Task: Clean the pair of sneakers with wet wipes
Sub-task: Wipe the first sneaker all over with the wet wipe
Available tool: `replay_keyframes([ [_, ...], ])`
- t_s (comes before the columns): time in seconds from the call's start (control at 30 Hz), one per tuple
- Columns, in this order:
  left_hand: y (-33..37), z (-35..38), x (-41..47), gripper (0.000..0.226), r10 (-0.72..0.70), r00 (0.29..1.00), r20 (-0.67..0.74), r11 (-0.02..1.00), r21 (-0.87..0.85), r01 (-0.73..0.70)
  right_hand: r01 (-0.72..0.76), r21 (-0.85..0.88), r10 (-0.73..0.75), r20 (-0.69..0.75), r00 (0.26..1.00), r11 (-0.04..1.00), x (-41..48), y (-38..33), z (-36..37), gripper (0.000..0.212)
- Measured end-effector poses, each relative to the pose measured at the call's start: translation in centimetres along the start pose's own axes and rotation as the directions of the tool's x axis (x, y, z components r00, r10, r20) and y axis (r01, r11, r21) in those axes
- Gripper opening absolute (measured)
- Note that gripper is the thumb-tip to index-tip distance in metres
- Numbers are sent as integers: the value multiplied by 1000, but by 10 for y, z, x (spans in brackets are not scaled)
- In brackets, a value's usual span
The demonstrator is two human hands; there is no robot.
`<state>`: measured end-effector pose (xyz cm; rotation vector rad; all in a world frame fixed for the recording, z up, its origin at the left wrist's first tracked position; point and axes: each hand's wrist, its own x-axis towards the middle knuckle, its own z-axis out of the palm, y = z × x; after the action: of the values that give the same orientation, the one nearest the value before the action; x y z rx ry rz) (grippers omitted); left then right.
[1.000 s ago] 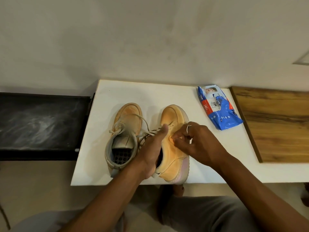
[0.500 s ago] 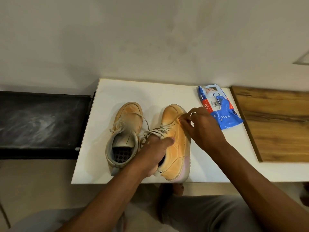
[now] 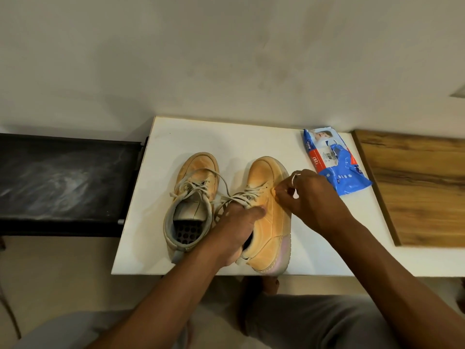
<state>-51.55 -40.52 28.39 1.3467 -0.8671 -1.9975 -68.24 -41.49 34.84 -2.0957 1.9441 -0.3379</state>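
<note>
left hand (image 3: 236,227) clamped round collar of tan suede lace-up sneaker (image 3: 270,215), thumb on side. right hand (image 3: 312,197): fingertips bunched against same shoe, can't tell what's pinched. just left of left hand, matching tan sneaker (image 3: 193,192). just past right hand, blue plastic wet-wipes pack (image 3: 337,167).

Both forearms reached forward. The left hand (image 3: 236,227) gripped the sneaker (image 3: 264,172) at its opening, with the thumb lying along the side. The right hand (image 3: 309,197) had curled fingers, with the fingertips (image 3: 276,193) bunched against the sneaker's side.
</note>
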Motion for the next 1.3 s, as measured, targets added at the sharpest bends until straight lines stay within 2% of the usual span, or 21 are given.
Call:
replay_keyframes([
  [0.07, 0, 1, 0, 43, -1, 1000, -4, 1000, 7, 1, 1, -24, -2, -51, 999, 1000, 6, 1, 1, 30],
  [0.13, 0, 2, 0, 47, 4, 1000, -9, 1000, 6, -4, 5, -37, -7, -40, 999, 999, 8, 2, 1, 31],
  [0.3, -1, 1, 1, 48, 11, 1000, -29, 1000, -2, -11, 10, 9, -11, 87, 996, 1000, -8, -8, -5, 27],
  [0.4, -1, 0, 0, 43, -2, 999, -39, 1000, -9, 2, -33, 52, 21, 213, 977, 998, -21, -8, -6, 27],
  [0.47, -1, -1, 0, 40, -9, 999, -45, 1000, -3, 9, -33, 75, 14, 246, 969, 997, -27, -6, -5, 29],
  [0.53, 0, -1, -1, 34, -13, 999, -41, 1000, -4, 13, -42, 64, 27, 220, 975, 997, -27, -5, -2, 30],
  [0.6, 0, -1, 0, 31, -10, 1000, -26, 1000, -4, 10, -16, 34, 12, 109, 994, 999, -23, -5, 1, 30],
  [0.67, 1, 1, -1, 37, -4, 1000, -8, 1000, 4, 4, 11, 9, -11, 14, 1000, 1000, -17, -4, 3, 28],
  [0.73, 1, 1, -1, 44, -8, 1000, -11, 1000, 3, 8, 6, 5, -6, 15, 1000, 1000, -15, -5, 3, 28],
  [0.87, -1, -2, 0, 33, -7, 999, -37, 1000, -30, 6, -83, 103, 64, 173, 983, 991, -23, -9, -1, 23],
  [0.97, -1, -2, -1, 39, -13, 998, -54, 1000, -25, 12, -118, 133, 72, 307, 949, 984, -27, -8, -6, 22],
  [1.03, -1, -1, 0, 41, -12, 998, -55, 1000, -20, 11, -130, 143, 75, 340, 937, 981, -28, -6, -6, 24],
  [1.1, -1, -2, 0, 39, -9, 999, -51, 1000, -26, 8, -123, 133, 79, 299, 951, 983, -28, -6, -3, 22],
  [1.23, 1, 2, -1, 49, -6, 999, -32, 1000, -3, 6, -40, 52, 37, 54, 998, 998, -23, -1, 3, 23],
  [1.3, 2, 3, -2, 50, 2, 999, -40, 1000, 2, -2, -14, 35, 14, 4, 1000, 999, -19, 1, 3, 24],
])
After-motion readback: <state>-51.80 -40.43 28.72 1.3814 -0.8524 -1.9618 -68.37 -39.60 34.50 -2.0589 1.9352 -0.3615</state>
